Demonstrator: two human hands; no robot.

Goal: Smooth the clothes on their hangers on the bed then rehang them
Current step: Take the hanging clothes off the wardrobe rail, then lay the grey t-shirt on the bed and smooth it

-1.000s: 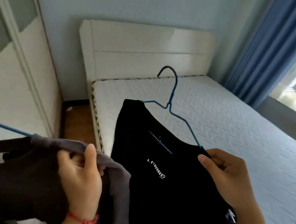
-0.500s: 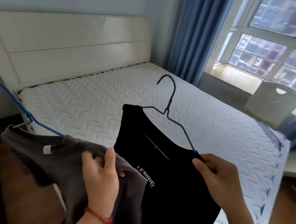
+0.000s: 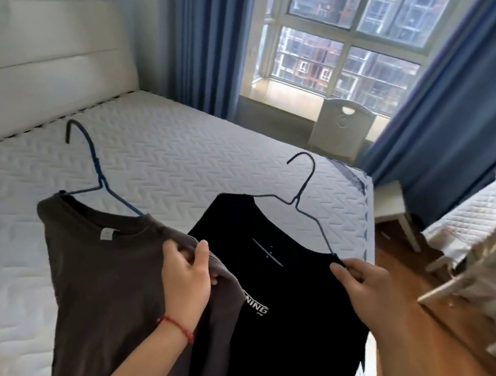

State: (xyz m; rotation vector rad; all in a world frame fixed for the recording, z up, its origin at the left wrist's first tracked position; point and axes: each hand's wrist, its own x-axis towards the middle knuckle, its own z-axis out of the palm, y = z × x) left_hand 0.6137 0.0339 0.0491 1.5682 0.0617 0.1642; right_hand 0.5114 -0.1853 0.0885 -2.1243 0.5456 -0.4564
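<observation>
the left hand (image 3: 186,272) gripped the near shoulder of a grey shirt (image 3: 104,288), thumb on top and fingers curled under the fabric. a red string (image 3: 177,328) circled that wrist. the grey shirt hung on a blue hanger (image 3: 98,172) whose hook pointed up and away over the bed (image 3: 162,167). a small white label showed inside its collar.

the right hand (image 3: 364,287) pinched the near shoulder of a black shirt (image 3: 277,322), at the end of a second hanger (image 3: 299,192), also blue wire, hook up. white lettering sat on the black shirt's chest, partly covered by the grey one. the two shirts hung side by side in the air above the near edge of the bed, grey on the left, black on the right, the grey sleeve overlapping the black shirt. whether their lower hems touched the mattress could not be told.

the bed carried a white quilted mattress and a pale headboard (image 3: 40,57). beyond it stood a window (image 3: 344,40) between blue curtains (image 3: 206,35), with a white chair (image 3: 340,127) beneath. another white chair (image 3: 484,245), blurred, stood on the wood floor at right.
</observation>
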